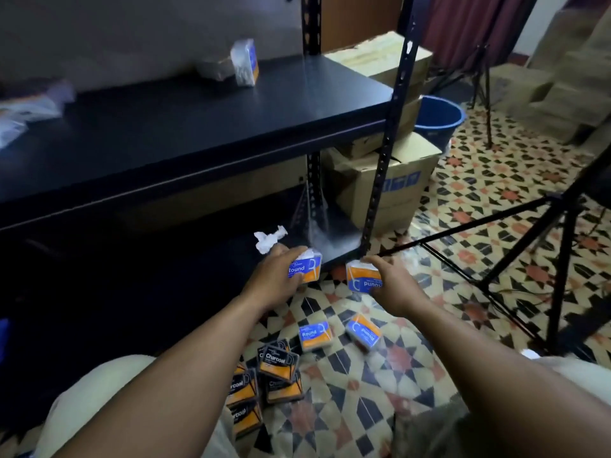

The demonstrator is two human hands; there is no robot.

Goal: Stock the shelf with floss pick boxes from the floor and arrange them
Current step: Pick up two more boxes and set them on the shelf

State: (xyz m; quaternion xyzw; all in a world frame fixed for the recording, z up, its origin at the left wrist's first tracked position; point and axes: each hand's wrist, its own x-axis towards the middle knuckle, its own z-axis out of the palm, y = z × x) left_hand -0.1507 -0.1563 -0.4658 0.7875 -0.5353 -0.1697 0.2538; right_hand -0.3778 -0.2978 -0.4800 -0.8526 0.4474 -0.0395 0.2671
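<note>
My left hand (277,276) grips a blue-and-orange "Round" floss pick box (305,268) just in front of the bottom shelf. My right hand (393,279) grips a second "Round" box (362,278), label upside down, beside the shelf's front post. Two more "Round" boxes (315,335) (363,332) lie on the tiled floor below my hands. Several black-and-orange "Charcoal" boxes (277,360) are heaped on the floor near my knees. One floss pick box (245,62) stands upright at the back of the black shelf board (198,127).
Plastic-wrapped packs (29,107) lie at the shelf's left end. A crumpled white paper (269,240) sits on the bottom shelf. Cardboard cartons (390,186) and a blue bucket (439,119) stand right of the rack. A black tripod (515,246) spreads its legs on the floor at right.
</note>
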